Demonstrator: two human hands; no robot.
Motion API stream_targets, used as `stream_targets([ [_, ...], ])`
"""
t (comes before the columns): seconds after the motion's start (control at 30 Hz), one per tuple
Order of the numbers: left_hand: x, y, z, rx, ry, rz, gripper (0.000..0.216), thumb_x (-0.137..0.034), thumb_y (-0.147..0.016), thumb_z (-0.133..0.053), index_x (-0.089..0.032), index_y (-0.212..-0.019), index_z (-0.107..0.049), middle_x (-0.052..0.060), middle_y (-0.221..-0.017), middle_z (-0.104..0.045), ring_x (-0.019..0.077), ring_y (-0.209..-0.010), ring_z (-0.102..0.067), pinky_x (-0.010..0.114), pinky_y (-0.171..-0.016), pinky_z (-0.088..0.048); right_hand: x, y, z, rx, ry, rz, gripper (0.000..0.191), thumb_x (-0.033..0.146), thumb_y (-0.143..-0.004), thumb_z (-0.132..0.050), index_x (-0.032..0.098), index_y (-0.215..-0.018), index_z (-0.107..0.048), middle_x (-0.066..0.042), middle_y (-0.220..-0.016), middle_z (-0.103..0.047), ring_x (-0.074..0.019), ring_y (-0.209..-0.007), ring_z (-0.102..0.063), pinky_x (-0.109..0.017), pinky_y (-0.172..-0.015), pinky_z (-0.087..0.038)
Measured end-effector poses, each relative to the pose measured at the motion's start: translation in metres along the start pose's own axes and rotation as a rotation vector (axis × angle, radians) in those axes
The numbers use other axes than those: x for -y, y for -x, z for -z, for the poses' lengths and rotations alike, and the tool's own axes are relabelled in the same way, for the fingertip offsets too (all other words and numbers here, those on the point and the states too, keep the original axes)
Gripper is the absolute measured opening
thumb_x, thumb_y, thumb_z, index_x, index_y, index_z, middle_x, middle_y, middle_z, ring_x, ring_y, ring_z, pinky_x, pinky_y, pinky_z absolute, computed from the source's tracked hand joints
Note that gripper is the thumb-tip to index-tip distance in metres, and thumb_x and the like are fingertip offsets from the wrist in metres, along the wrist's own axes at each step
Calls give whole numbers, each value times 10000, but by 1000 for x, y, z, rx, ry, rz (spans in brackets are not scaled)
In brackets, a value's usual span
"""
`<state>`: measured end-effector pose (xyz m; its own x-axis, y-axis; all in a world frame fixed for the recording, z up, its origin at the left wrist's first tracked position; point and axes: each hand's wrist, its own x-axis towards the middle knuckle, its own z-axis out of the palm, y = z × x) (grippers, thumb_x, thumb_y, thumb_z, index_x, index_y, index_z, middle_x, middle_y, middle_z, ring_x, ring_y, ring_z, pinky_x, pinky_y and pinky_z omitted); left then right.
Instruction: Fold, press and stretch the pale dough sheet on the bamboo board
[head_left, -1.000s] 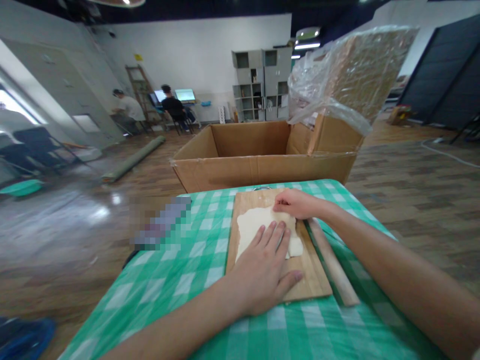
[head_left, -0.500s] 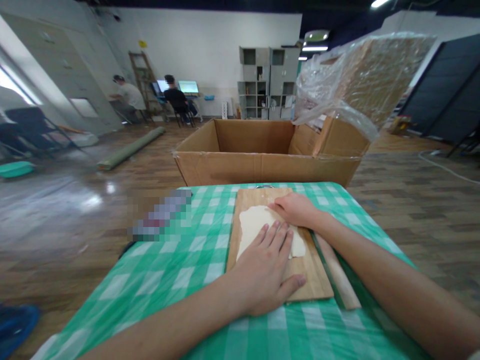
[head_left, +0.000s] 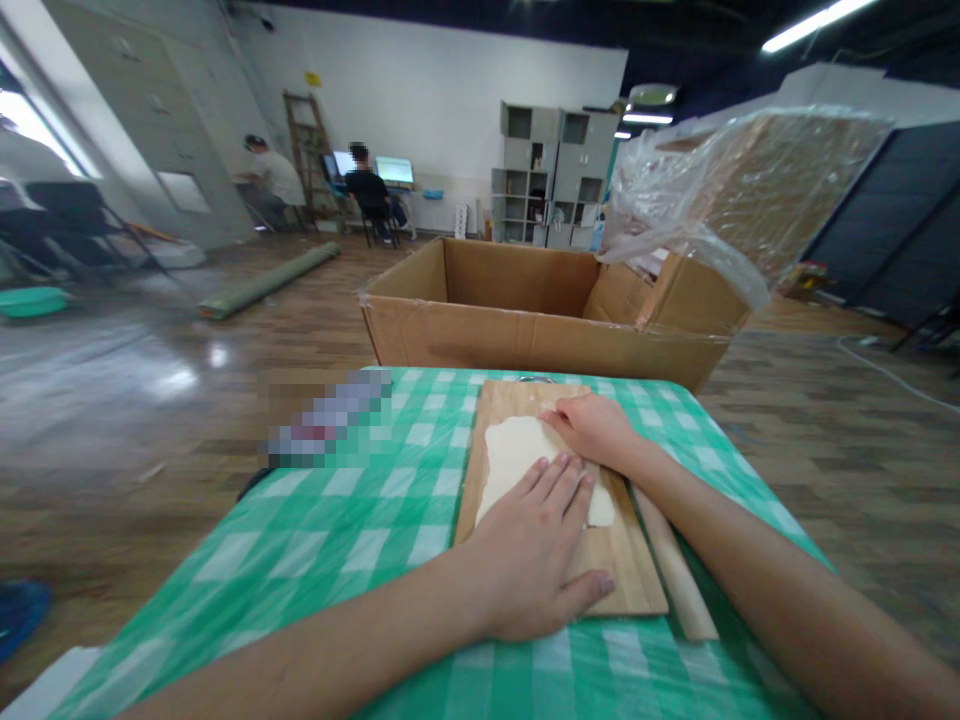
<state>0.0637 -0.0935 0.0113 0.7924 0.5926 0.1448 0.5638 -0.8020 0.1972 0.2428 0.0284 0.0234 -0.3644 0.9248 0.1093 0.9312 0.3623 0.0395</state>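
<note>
A thin, pale sheet of dough (head_left: pixel 517 445) with an uneven edge lies on a wooden cutting board (head_left: pixel 626 570). Across its lower part rests my left hand (head_left: pixel 536 545), laid flat with the fingers stretched forward and the thumb out to the right over bare wood. My right hand (head_left: pixel 596 428) is at the sheet's far right edge, fingers curled in and closed on the dough there; its fingertips are partly hidden. Along the board's right side lies a wooden rolling pin (head_left: pixel 679 570), its far end covered by my right forearm.
A green-and-white checked cloth (head_left: pixel 360 530) covers the table. Left of the board is a blurred-out item (head_left: pixel 330 420). Beyond the table stands a large open cardboard box (head_left: pixel 487 335) with plastic-wrapped material (head_left: pixel 780 190) at its right. Two people sit near the back wall.
The whole view has tilted up slightly, so the surroundings sit differently in the picture. My hands stay at nearly the same places on the dough.
</note>
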Motion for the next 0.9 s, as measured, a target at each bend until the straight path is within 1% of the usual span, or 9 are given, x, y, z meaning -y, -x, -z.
stream_targets([
  [0.07, 0, 1, -1, 1, 8, -15, 900, -699, -1018, -289, -45, -1632, -215, 237, -1700, -196, 356, -1594, -149, 494, -1291, -133, -2, -3, -2, -2, -10, -9, 521, 466, -1087, -341, 190, -1063, -782, -147, -1092, -787, -287, -1023, -712, -330, -824, -467],
  [0.23, -1, 2, 0, 15, 17, -18, 909, -708, -1015, -285, -26, -1617, -258, 257, -1689, -216, 370, -1590, -165, 499, -1288, -145, -8, -3, -3, -28, -32, -17, 566, 487, -1097, -292, 195, -1048, -775, -137, -1078, -789, -280, -1015, -716, -329, -815, -468],
  [0.3, -2, 1, 1, 11, 16, -18, 915, -711, -1014, -280, -23, -1617, -259, 265, -1685, -219, 381, -1586, -175, 513, -1283, -158, -4, -3, -1, -17, -4, -24, 585, 501, -1094, -283, 188, -1034, -774, -152, -1080, -785, -291, -1018, -714, -337, -810, -473],
  [0.43, -3, 0, 3, 8, 26, -17, 950, -725, -1006, -266, 14, -1602, -278, 294, -1669, -235, 412, -1574, -198, 534, -1276, -172, 13, -8, 5, 28, 105, 14, 654, 604, -1056, -311, 158, -995, -786, -201, -1027, -781, -327, -978, -719, -367, -796, -489],
  [0.5, -4, 0, 4, -2, 28, -7, 947, -717, -1010, -260, 24, -1599, -282, 288, -1671, -233, 407, -1575, -196, 524, -1282, -161, 20, -14, 5, 30, 139, 18, 668, 618, -1050, -319, 147, -1004, -791, -210, -1016, -780, -331, -969, -722, -375, -812, -491],
  [0.57, -6, 1, 5, -12, 30, -2, 932, -704, -1016, -255, 22, -1600, -284, 274, -1677, -230, 391, -1579, -195, 511, -1288, -152, 22, -19, 3, 16, 140, 17, 651, 580, -1067, -308, 152, -1021, -796, -202, -1043, -782, -323, -981, -724, -374, -840, -485],
  [0.7, -7, 1, 7, -5, 44, -2, 919, -686, -1021, -270, 29, -1598, -289, 275, -1679, -216, 385, -1580, -197, 511, -1291, -155, 16, -26, 0, 13, 98, 81, 595, 490, -1099, -289, 197, -1040, -803, -150, -1092, -788, -285, -1002, -724, -342, -855, -461],
  [0.8, -8, 1, 8, 7, 54, 9, 916, -678, -1019, -296, 27, -1603, -282, 279, -1680, -203, 392, -1579, -193, 518, -1291, -157, 14, -27, 2, 16, 86, 83, 593, 509, -1095, -302, 201, -999, -800, -138, -1064, -791, -268, -975, -719, -325, -813, -444],
  [0.9, -8, 1, 8, 10, 55, 19, 943, -700, -1009, -303, 36, -1600, -285, 293, -1673, -208, 411, -1573, -196, 527, -1289, -161, 18, -24, 6, 8, 99, 103, 608, 584, -1068, -332, 197, -967, -791, -137, -989, -792, -268, -907, -715, -323, -749, -431],
])
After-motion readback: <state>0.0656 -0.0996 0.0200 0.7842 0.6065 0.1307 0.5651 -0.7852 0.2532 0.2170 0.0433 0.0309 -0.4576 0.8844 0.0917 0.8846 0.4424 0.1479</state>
